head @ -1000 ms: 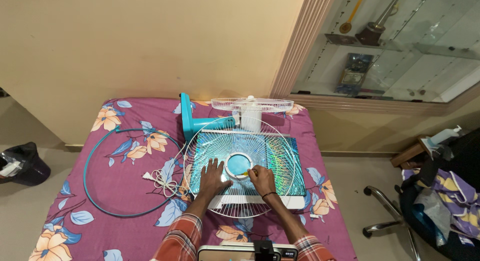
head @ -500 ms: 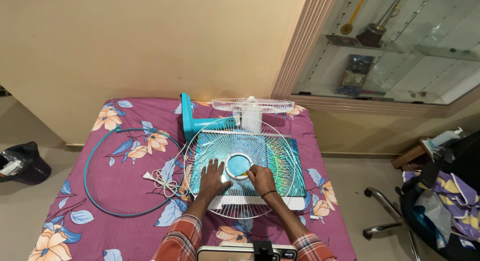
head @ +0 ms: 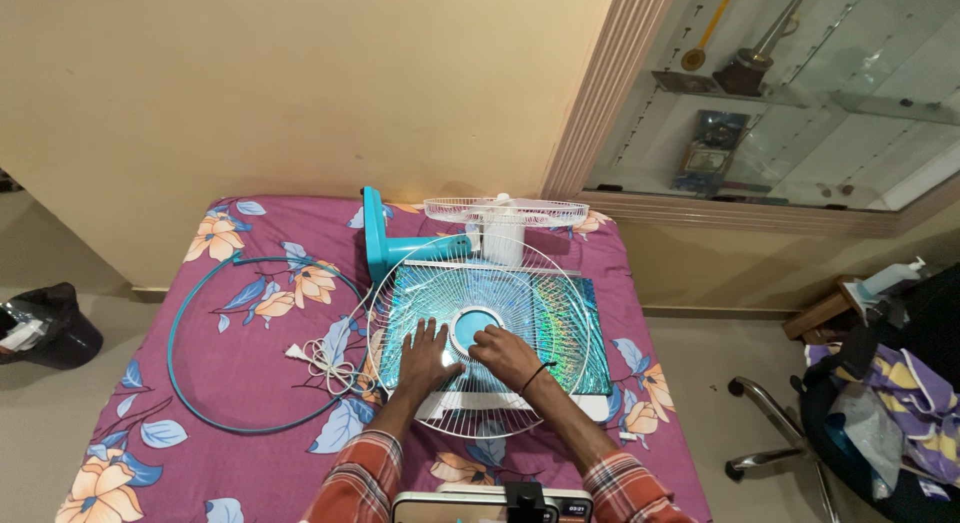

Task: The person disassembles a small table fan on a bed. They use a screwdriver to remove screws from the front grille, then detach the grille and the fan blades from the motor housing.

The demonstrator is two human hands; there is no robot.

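Observation:
A round white wire fan grille (head: 478, 333) lies flat on a shiny patterned box (head: 570, 328), on a table with a purple floral cloth (head: 240, 383). Its middle is a teal round cap (head: 470, 328). My left hand (head: 425, 355) rests flat on the wires just left of the cap, fingers spread. My right hand (head: 503, 351), with a dark band on the wrist, lies on the wires at the cap's lower right edge, fingers touching it. Behind the grille lies the fan body: a teal stand (head: 395, 241) and the white rear grille with motor (head: 503, 223).
A teal ring hoop (head: 190, 343) and a coiled white power cord (head: 325, 361) lie left of the grille. A dark bag (head: 45, 323) sits on the floor at left. A chair with clothes (head: 880, 403) stands at right. A glass cabinet (head: 790, 93) fills the wall behind.
Almost nothing differs: both hands stay on the grille by the cap, with my right hand's fingers shifting slightly along the cap's edge.

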